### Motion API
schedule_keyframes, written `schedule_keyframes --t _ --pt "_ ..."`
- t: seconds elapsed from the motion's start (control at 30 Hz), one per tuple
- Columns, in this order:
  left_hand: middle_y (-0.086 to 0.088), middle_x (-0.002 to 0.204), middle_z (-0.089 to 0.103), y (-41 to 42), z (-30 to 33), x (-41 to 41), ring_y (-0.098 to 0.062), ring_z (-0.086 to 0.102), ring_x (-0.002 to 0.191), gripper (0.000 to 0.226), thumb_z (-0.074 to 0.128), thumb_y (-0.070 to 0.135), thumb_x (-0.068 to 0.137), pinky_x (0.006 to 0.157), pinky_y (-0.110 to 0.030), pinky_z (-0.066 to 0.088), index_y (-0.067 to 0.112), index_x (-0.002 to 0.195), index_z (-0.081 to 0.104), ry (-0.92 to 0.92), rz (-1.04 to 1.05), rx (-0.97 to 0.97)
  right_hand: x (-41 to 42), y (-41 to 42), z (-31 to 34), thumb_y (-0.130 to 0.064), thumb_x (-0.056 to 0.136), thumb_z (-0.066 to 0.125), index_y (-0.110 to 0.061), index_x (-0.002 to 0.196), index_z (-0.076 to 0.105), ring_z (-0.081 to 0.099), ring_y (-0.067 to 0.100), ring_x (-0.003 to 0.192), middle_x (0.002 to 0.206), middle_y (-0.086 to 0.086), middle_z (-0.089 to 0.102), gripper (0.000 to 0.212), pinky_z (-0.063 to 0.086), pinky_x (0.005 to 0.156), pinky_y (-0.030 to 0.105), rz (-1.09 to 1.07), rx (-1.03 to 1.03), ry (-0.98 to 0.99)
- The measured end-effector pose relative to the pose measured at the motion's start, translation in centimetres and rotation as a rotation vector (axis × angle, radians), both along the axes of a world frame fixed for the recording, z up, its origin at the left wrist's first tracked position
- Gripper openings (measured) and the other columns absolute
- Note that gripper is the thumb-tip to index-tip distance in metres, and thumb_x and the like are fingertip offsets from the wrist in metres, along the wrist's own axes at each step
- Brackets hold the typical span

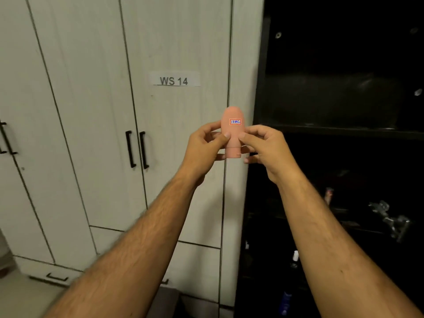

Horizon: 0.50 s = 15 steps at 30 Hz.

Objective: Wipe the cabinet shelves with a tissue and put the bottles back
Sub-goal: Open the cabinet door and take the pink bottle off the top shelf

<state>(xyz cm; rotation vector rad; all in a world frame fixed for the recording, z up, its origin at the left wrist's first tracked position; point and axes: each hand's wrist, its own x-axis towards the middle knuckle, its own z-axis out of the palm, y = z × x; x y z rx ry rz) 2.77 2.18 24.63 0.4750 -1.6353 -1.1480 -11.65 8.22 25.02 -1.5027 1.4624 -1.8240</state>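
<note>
— While both forearms reach up from the bottom edge, what do the hands have?

— A small pink bottle (232,131), cap end down, held between them. The left hand (204,145) has its grip closed on the bottle's left side, thumb across the front; the right hand (263,145) is closed on the right side the same way, thumb tip beside the left one. A little red-bordered sticker (235,121) with blue writing sits on the upper part of the bottle.

— And where is the bottle?

— In the air, in front of the seam between the white cabinet doors (91,111) and the open dark cabinet (344,99), touching no shelf.

— What's behind?

— On the white door, a paper label (174,79) reads "WS 14", with two black handles (137,149) below it. To the right, a dark shelf (344,131) crosses just behind the right hand. Lower down in the dark cabinet there are dim shapes, including something crumpled and shiny (390,219) and a blue item (286,301) near the bottom, too dark to identify
</note>
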Motion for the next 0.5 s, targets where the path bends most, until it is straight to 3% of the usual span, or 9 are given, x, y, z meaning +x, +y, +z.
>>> schedule_keyframes --t 0.17,0.3,0.5 --pt "-0.008 0.102 0.073 -1.7 -4.6 7.3 -0.015 0.072 0.091 0.03 0.061 0.016 0.096 0.063 -0.022 0.055 0.02 0.125 0.06 -0.007 0.038 0.109 6.6 -2.4 -4.6 -0.024 0.091 0.067 -0.017 0.105 0.069 0.074 0.018 0.081 0.096 0.0 0.074 0.017 0.056 0.058 0.026 0.088 0.113 -0.068" --pt "0.007 0.09 0.075 -3.2 -8.7 12.0 -0.011 0.073 0.087 0.03 0.06 0.018 0.096 0.064 -0.023 0.056 0.021 0.126 0.06 -0.041 0.096 0.201 11.1 -4.6 -8.6 -0.022 0.09 0.067 -0.018 0.099 0.071 0.072 0.016 0.076 0.09 0.0 0.075 0.011 0.055 0.057 0.028 0.15 0.207 -0.132" --pt "0.011 0.08 0.074 -5.2 -15.4 18.1 -0.009 0.073 0.082 0.034 0.06 0.017 0.096 0.059 -0.021 0.052 0.018 0.129 0.058 -0.092 0.189 0.366 16.9 -8.1 -15.7 -0.022 0.091 0.065 -0.018 0.099 0.07 0.071 0.011 0.072 0.085 -0.003 0.075 0.01 0.055 0.057 0.026 0.237 0.391 -0.182"
